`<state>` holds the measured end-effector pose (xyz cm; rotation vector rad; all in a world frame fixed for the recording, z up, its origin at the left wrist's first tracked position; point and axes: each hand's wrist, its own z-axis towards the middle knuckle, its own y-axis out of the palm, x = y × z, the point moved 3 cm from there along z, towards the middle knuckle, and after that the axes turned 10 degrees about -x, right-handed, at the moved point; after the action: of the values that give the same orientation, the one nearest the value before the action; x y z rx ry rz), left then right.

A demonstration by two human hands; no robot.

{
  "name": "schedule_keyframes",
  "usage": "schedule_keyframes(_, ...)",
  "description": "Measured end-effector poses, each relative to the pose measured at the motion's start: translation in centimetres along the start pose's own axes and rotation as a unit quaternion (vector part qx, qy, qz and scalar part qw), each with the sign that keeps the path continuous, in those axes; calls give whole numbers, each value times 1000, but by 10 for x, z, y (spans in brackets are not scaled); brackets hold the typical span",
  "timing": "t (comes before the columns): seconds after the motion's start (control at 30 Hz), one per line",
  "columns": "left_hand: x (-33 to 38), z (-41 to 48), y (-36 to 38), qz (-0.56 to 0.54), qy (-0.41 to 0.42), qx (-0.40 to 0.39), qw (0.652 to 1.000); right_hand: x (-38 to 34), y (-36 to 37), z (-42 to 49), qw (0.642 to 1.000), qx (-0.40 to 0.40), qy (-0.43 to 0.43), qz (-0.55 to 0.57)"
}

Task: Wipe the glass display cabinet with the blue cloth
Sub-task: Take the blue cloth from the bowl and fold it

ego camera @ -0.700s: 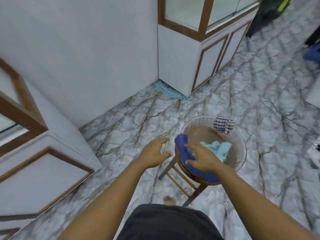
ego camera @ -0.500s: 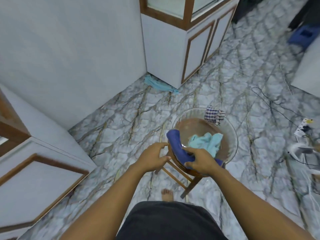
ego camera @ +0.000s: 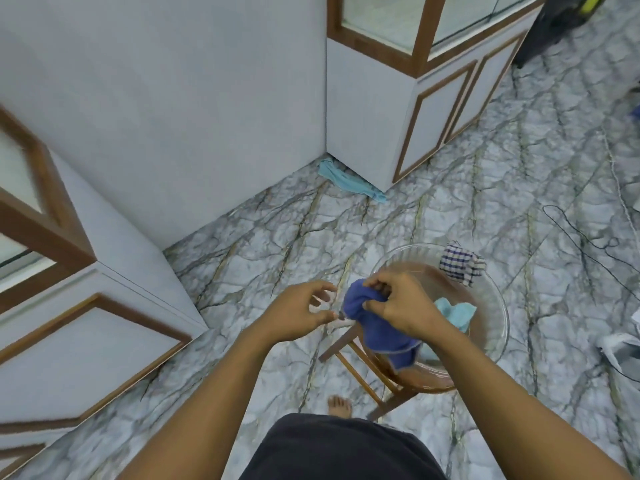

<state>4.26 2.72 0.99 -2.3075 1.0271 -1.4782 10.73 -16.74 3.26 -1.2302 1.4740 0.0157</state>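
Your right hand (ego camera: 398, 306) grips the blue cloth (ego camera: 377, 332), fingers and thumb curled round its bunched upper end. The rest of the cloth hangs below and beneath your palm, draping across the near rim of the glass bowl (ego camera: 495, 299). Your left hand (ego camera: 298, 313) sits just beside the cloth's left edge, fingers loosely curved and holding nothing; whether the thumb touches the fabric cannot be told. Just beyond your right hand's knuckles a pale blue cloth (ego camera: 457, 311) lies inside the bowl, and a checked cloth (ego camera: 462, 266) rests on its far rim. The bowl stands on a wooden stool (ego camera: 341, 344) under your right hand. The glass display cabinet (ego camera: 424, 29) stands well apart, ahead of both hands.
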Motion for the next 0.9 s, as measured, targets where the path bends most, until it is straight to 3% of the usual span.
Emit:
schedule_keyframes(0.13, 0, -20, -36, -59, -5, 33, 998, -45, -4, 39, 998, -28, -47, 28)
schedule_keyframes(0.33, -12, -52, -97, -124, -30, 252, 959, -115, 0, 98, 987, -83, -96, 95)
schedule_keyframes(0.43, -33, -69, -126, -139, -59, 316, 936, -144, 8, 131, 978, -142, -105, 111)
schedule_keyframes(0.63, -88, -87, -197, -118, -104, 341, 927, -200, 35, 209, 967, -150, -129, 159)
schedule_keyframes(0.9, -148, -88, -317, -1, -125, 327, 937, -290, 63, 307, 978, -114, -173, 38)
